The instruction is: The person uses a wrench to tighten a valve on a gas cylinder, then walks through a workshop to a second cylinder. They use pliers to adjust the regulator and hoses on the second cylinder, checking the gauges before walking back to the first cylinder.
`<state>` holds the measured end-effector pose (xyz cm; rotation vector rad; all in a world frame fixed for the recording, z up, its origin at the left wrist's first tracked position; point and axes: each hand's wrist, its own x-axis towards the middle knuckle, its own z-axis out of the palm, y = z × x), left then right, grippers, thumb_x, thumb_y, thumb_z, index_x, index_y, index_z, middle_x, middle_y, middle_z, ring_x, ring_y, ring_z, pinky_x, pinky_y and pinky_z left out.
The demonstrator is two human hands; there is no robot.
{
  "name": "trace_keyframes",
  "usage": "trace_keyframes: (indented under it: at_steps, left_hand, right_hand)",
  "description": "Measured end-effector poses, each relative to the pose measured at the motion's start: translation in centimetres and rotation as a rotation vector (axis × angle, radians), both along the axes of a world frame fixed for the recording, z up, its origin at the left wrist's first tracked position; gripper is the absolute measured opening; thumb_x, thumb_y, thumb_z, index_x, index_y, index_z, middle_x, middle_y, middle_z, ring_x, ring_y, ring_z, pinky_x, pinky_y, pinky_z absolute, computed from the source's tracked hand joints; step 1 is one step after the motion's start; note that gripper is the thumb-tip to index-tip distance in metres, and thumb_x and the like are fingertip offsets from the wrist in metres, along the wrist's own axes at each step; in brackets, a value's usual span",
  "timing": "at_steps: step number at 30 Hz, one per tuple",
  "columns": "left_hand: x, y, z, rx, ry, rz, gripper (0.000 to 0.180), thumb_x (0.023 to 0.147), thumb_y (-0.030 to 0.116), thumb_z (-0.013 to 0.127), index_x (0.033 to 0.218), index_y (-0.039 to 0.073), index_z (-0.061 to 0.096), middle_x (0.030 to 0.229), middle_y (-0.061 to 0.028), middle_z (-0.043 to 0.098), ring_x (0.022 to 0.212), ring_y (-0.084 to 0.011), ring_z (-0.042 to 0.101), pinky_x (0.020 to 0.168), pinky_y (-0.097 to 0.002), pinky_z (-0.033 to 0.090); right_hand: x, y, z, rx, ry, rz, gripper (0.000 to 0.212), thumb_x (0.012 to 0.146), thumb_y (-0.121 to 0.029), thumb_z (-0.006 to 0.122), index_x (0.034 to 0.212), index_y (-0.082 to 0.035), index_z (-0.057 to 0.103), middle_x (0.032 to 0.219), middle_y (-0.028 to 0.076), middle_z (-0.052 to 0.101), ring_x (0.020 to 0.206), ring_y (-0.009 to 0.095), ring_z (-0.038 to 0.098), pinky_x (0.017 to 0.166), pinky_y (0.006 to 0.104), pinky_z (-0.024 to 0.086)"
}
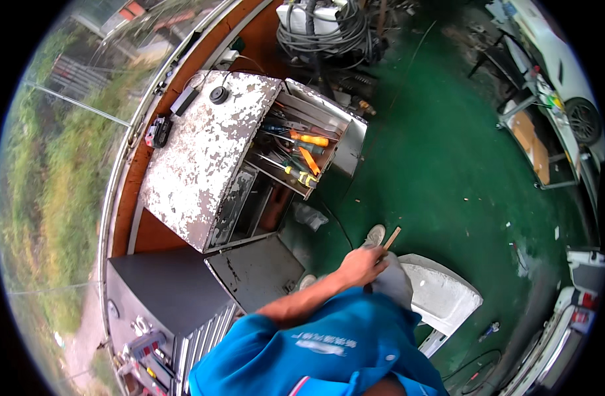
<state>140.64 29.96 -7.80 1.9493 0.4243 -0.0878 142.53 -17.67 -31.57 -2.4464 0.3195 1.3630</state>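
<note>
Apparently, with the tool drawer (276, 176) standing open to the left, I am at the step of holding: my left hand (363, 265) has its fingers closed, as it seems, around the near end of a thin stick (392, 237), which points away from me, just beside my shoe (376, 235). My right hand is not visible, so I cannot tell its state. I judge that the next move calls for a firm but light hold, and for turning the stick clear of my leg and of the pale seat (441, 290) at the right.

About the materials, also from left to right: a boxy black and red battery (158, 132) lies on the far left corner of the cabinet (190, 171), whose metal top has white paint coming off in rough flakes. Its grey door (259, 267) hangs open on the near side, flat and worn. Inside the drawer, smooth orange handles (310, 138) and a yellow and black handle (301, 177) lie crossed among metal tools. A crumpled clear bag (309, 216) rests on the green floor (434, 171). The stick looks like wood, straight and narrow; the seat is hard, with rounded edges. Far right, brown cardboard (528, 142) lies flat on a metal cart (557, 185).
</note>
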Motion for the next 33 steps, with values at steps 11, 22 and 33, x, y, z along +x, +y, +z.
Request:
trace_keyframes:
  at_steps: [11,22,33]
  left_hand:
    - [25.4,5.1,1.0,-0.024,0.093,-0.122,0.037,0.089,0.030,0.063,0.112,0.001,0.063,0.105,-0.0200,0.068,0.099,-0.0386,0.065,0.084,-0.0468,0.052]
    - [55.0,14.0,-9.2,-0.845,0.425,0.205,0.039,0.094,0.034,0.063,0.093,-0.005,0.067,0.079,-0.0094,0.064,0.069,-0.0173,0.059,0.063,-0.0303,0.050]
    - [73.6,27.0,-17.4,-1.173,0.619,0.640,0.019,0.091,0.018,0.066,0.091,0.000,0.061,0.085,-0.0136,0.065,0.075,-0.0272,0.065,0.065,-0.0456,0.056]
  right_hand:
    - [34.3,13.5,2.2,0.358,-0.011,-0.219,0.014,0.069,-0.005,0.073,0.063,0.002,0.063,0.052,0.006,0.052,0.043,0.018,0.050,0.040,0.0384,0.034]
    - [57.3,47.9,22.3,0.735,0.010,-0.252,0.019,0.073,-0.016,0.075,0.079,0.001,0.068,0.071,0.003,0.063,0.066,0.012,0.058,0.056,0.0306,0.042]
    - [75.5,62.0,19.6,0.495,-0.306,0.486,0.045,0.077,-0.027,0.067,0.108,0.005,0.057,0.095,0.027,0.068,0.091,0.042,0.067,0.078,0.0482,0.052]
